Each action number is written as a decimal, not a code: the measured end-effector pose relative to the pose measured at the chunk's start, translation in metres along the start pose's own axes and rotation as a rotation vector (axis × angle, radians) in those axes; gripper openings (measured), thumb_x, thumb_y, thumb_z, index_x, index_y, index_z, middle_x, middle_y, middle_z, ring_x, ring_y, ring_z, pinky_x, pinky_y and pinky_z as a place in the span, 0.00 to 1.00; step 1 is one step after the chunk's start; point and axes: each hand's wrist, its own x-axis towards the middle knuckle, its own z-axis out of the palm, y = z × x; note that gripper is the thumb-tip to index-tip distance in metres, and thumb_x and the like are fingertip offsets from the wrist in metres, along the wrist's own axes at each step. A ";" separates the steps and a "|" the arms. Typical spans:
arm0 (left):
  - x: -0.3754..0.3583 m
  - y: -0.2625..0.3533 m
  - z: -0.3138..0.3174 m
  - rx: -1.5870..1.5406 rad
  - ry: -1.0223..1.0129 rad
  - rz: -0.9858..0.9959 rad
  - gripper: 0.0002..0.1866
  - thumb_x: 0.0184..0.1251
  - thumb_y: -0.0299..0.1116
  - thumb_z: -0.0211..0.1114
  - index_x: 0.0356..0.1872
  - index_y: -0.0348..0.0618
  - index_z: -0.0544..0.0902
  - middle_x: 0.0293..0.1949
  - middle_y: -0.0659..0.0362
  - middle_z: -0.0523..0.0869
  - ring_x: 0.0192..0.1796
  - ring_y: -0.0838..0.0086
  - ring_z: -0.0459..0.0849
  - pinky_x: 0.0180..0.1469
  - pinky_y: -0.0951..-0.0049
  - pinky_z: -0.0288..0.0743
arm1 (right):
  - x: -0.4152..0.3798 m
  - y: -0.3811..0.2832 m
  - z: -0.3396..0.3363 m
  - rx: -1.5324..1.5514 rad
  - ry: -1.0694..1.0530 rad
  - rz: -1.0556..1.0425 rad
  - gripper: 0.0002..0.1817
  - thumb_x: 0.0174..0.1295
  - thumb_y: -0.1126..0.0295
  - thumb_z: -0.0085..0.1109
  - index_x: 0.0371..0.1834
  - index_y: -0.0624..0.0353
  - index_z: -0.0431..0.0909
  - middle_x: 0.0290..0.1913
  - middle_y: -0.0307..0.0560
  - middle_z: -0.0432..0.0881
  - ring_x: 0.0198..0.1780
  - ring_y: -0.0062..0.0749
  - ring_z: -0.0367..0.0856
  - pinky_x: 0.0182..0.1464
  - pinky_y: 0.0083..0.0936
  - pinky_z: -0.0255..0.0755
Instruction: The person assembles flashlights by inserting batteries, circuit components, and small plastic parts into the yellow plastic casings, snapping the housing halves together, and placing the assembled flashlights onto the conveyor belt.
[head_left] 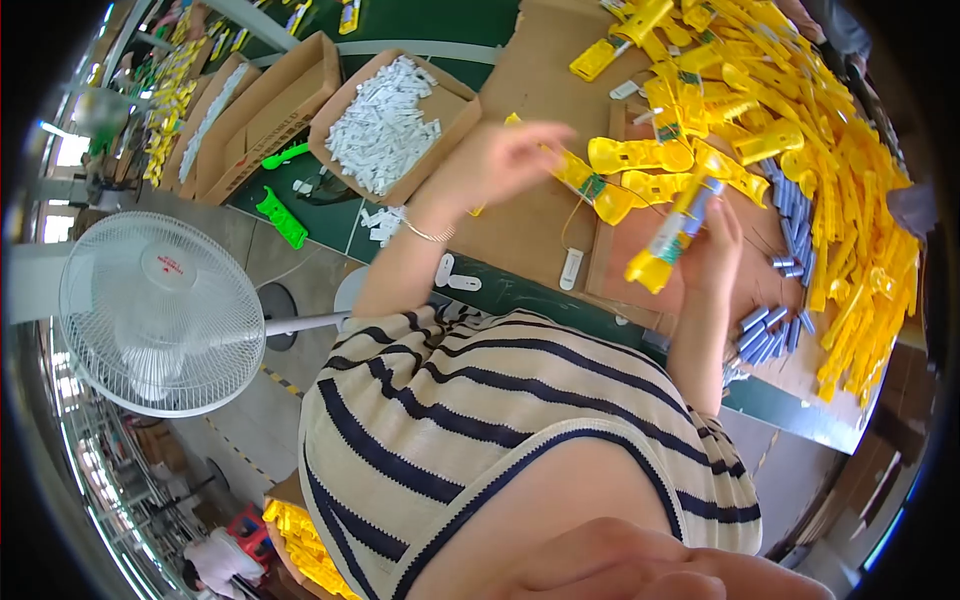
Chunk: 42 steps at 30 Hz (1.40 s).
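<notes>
My right hand (713,245) grips a long yellow plastic housing (652,266), tilted, with a blue cylinder and a green circuit board in it. My left hand (520,160) is raised over the cardboard, blurred by motion; its fingers look stretched out and nothing shows in them. Just beyond my left hand lies a yellow housing with a green board (592,186). Another yellow housing (640,155) lies between my hands. A small white oblong piece (571,269) on a thin wire lies near the table's front edge.
Yellow housings (840,230) pile up at the right, beside blue cylinders with wire leads (765,335). A cardboard box (465,105) of small white parts (385,125) stands at left, near a green plastic piece (281,218). A fan (163,313) stands at far left.
</notes>
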 end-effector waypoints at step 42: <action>-0.013 -0.092 -0.129 0.866 0.202 -0.335 0.11 0.61 0.29 0.62 0.43 0.38 0.84 0.41 0.50 0.87 0.44 0.62 0.85 0.47 0.68 0.76 | -0.016 -0.002 -0.001 -0.348 -0.134 0.000 0.17 0.65 0.72 0.55 0.55 0.69 0.71 0.43 0.53 0.83 0.42 0.39 0.86 0.41 0.27 0.81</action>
